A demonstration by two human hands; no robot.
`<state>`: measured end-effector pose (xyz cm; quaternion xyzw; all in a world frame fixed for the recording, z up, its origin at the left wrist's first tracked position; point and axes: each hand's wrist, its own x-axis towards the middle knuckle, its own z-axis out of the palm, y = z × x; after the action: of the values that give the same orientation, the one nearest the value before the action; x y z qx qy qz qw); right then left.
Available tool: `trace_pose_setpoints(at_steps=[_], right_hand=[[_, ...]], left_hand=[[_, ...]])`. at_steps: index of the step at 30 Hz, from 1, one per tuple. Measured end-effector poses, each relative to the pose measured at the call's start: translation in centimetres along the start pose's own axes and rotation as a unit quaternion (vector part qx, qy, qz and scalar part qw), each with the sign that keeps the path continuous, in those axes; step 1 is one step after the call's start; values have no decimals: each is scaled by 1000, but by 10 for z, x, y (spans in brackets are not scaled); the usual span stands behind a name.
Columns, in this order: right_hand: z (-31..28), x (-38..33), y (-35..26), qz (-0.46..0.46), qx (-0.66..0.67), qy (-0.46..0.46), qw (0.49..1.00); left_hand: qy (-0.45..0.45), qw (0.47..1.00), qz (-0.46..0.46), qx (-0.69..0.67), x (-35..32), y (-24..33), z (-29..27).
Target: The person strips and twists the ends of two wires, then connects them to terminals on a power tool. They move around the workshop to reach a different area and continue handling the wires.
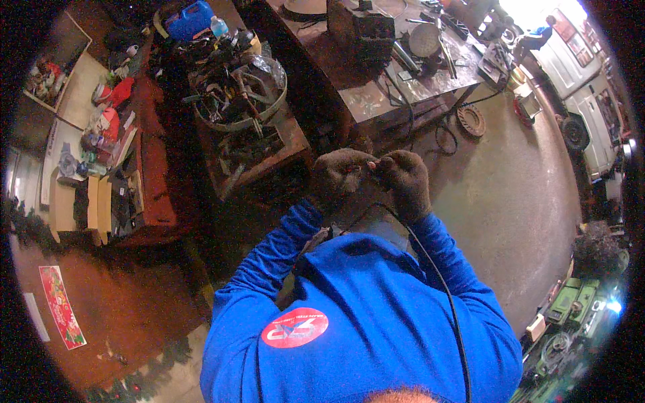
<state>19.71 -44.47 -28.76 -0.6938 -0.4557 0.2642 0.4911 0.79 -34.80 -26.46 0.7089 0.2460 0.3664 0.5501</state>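
In dark brown work gloves, my two hands meet in front of my chest. My left hand (338, 176) is closed, fingers curled in, with a small reddish spot showing at its front. Pressed close to it, my right hand (407, 178) is closed too, its fingertips pinched toward the left hand. A tiny pale pinkish bit (372, 164) shows where the fingers come together; its kind is too small to make out. Below the hands, a thin black cable (430, 258) arches and runs down over the front of my blue top.
Ahead stands a metal workbench (376, 106) with a dark boxy machine (363, 37) and tools. A round tub (282, 101) of metal parts sits on a rusty stand at left. Open cardboard boxes (64, 205) lie further left. A ribbed wheel (470, 121) rests on the floor; a person (537, 38) is far right.
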Motion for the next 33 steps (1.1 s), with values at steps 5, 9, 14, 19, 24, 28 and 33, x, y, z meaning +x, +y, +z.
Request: trace_pose_setpoints(at_steps=[5,9,14,19,24,28,33], right_hand=[[-9,6,-49,-201,-192,48,959],[-33,37,-57,-289,-288,-83,909],[-48,68,-9,-233,-234,-116,937],[-55,96,-15,-87,-68,-139,984],[-80,155,23,-23,-13,-158,987],[-89,190,63,-53,-64,-166,983],[-96,213,61,-167,-137,-82,973]], left_hand=[[-23,995,-81,-46,15,-16,-3],[-136,968,-182,-108,38,18,-15],[-99,981,-164,-17,58,-1,7],[-101,991,-91,-8,95,-5,7],[-58,979,-110,-165,127,-45,27],[-43,956,-232,-175,157,-44,32],[16,962,-236,-134,182,-63,36]])
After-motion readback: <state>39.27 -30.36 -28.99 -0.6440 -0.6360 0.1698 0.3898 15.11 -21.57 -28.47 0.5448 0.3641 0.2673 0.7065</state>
